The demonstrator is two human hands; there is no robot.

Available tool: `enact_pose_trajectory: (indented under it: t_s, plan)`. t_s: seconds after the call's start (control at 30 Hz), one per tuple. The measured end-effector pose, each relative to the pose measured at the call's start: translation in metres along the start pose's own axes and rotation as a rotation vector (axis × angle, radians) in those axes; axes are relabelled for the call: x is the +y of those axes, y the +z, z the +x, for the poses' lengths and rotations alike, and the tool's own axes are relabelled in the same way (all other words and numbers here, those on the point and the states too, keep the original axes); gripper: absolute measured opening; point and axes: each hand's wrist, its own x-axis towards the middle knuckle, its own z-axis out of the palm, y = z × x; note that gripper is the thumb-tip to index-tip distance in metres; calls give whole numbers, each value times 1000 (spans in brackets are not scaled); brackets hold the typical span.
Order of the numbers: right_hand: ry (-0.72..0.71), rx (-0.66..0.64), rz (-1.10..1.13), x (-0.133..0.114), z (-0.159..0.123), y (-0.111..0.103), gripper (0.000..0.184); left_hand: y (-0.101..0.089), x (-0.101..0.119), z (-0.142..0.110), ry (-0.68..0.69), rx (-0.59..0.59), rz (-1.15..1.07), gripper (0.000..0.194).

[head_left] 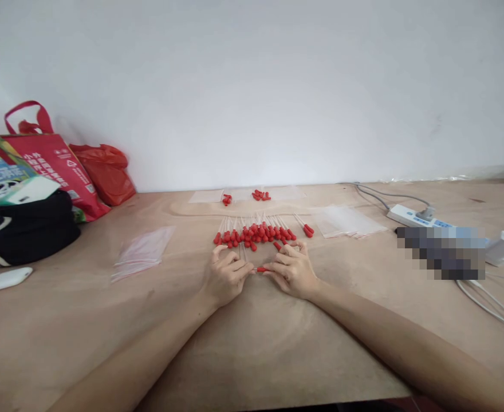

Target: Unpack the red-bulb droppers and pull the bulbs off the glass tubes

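Between my two hands is a red rubber dropper bulb (261, 269), lying sideways just above or on the table. My right hand (295, 270) pinches its right end. At its left end, the fingertips of my left hand (228, 277) are closed around what looks like a clear dropper tube, mostly hidden by the fingers. Just beyond both hands lies a row of droppers (260, 232) with red bulbs toward me and clear tubes pointing away. A clear tube (243, 252) shows beside my left fingers. Near my right knuckles is another red bulb (276, 245).
Clear plastic bags lie left (142, 252) and right (346, 221). Loose red bulbs (261, 195) sit near the wall. A power strip (410, 216) with cables is at right. A red shopping bag (69, 171) and a black striped pouch (41, 229) stand at left.
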Motion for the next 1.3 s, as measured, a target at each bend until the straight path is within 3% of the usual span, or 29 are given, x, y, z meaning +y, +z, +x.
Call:
enact_pose_trajectory:
  t_s: [0.53, 0.7, 0.97, 1.17, 1.3]
  plan:
    - [2, -73, 10, -2, 0, -10, 19, -3, -3, -3, -42, -67, -51, 19]
    - [176, 16, 27, 11, -6, -18, 17, -1, -23, -20, -171, -34, -43, 20]
    - [271, 45, -109, 13, 1, 2, 24, 10, -25, -21, -409, -141, -95, 36]
    - [319, -5, -165, 16, 9, 8, 13, 13, -30, -22, -422, -77, -144, 35]
    - [307, -30, -197, 20, 9, 10, 15, 15, -29, -22, -386, -56, -165, 29]
